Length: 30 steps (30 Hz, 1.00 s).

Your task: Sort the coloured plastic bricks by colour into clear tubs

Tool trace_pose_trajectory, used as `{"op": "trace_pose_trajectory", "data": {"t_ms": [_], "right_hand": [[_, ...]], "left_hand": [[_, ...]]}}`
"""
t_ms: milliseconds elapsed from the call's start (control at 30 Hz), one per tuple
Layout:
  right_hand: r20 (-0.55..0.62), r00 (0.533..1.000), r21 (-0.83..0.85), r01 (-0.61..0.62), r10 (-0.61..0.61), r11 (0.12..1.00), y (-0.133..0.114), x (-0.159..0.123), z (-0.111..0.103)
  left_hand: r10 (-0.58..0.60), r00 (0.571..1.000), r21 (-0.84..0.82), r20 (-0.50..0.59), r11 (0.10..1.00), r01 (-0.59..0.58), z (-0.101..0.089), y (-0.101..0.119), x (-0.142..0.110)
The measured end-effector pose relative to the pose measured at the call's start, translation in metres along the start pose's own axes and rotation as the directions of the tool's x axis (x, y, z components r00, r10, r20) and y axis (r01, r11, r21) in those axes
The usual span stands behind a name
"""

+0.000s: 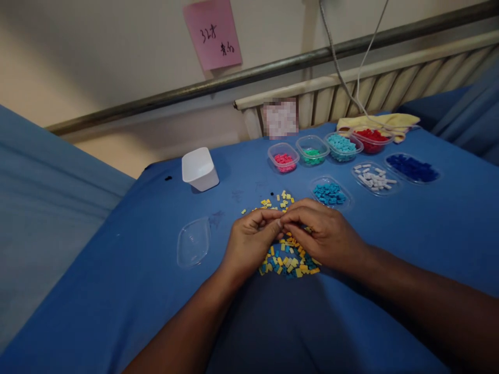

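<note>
A: What're we on rn?
B: Looks like fine handwork on small yellow/teal pcs [289,262], w/ our L grip [251,238] & R grip [326,229] tip to tip.
A: Holding anything?
B: Fingers curl in, tips meet; we can't tell if they're fully closed or pinching a pc.
A: Where's our stuff?
B: Those pcs lie loose under both grips & on their near side, on the worktop [148,301]. Blue pcs [329,194] sit just beyond R grip, white tub [206,183] well beyond L grip.
A: Next move?
B: Prob calls for a light pinch & steady wrists, w/o us scattering pcs.
</note>
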State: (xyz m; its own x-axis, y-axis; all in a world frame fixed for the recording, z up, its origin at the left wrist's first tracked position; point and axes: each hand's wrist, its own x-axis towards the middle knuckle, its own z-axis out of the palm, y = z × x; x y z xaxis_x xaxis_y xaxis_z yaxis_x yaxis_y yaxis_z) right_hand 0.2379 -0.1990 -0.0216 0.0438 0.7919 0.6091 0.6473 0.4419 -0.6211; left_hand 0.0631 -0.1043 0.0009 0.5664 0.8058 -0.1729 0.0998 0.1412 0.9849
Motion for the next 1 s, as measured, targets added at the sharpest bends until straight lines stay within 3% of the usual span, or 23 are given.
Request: {"op": "trace_pose_trajectory", "data": {"t_ms": [167, 367, 600, 733, 800, 900, 1000], "right_hand": [[-0.025, 1.000, 0.033, -0.013, 0.014, 0.999, 0.000, 0.001, 0.001], [-0.077, 0.972, 0.075, -0.217, 0.223, 0.973, 0.003, 0.004, 0.001], [-0.031, 0.982, 0.036, -0.184, 0.185, 0.982, 0.007, 0.005, -0.002], [-0.056, 0.983, -0.043, -0.177, 0.174, 0.983, 0.018, 0.009, -0.021], [-0.119, 0.982, -0.137, -0.163, 0.147, 0.977, 0.032, 0.010, -0.037], [-0.140, 0.978, -0.350, -0.197, 0.157, 0.916, 0.061, 0.010, -0.058], [-0.087, 0.980, -0.467, -0.198, 0.178, 0.862, 0.085, 0.006, -0.066]], "left_hand": [[-0.016, 1.000, -0.034, -0.016, 0.999, 0.015, -0.001, -0.002, -0.001], [0.172, 0.983, 0.141, 0.069, 0.973, -0.180, -0.002, -0.007, -0.005], [0.185, 0.951, 0.169, 0.249, 0.958, -0.231, -0.003, -0.004, -0.010], [0.211, 0.933, 0.212, 0.293, 0.937, -0.279, -0.006, -0.008, -0.013], [0.309, 0.908, 0.369, 0.282, 0.839, -0.400, -0.011, -0.008, -0.012], [0.460, 0.787, 0.574, 0.411, 0.540, -0.615, -0.019, -0.006, -0.008], [0.373, 0.691, 0.614, 0.619, 0.318, -0.722, -0.024, -0.004, -0.003]]}}
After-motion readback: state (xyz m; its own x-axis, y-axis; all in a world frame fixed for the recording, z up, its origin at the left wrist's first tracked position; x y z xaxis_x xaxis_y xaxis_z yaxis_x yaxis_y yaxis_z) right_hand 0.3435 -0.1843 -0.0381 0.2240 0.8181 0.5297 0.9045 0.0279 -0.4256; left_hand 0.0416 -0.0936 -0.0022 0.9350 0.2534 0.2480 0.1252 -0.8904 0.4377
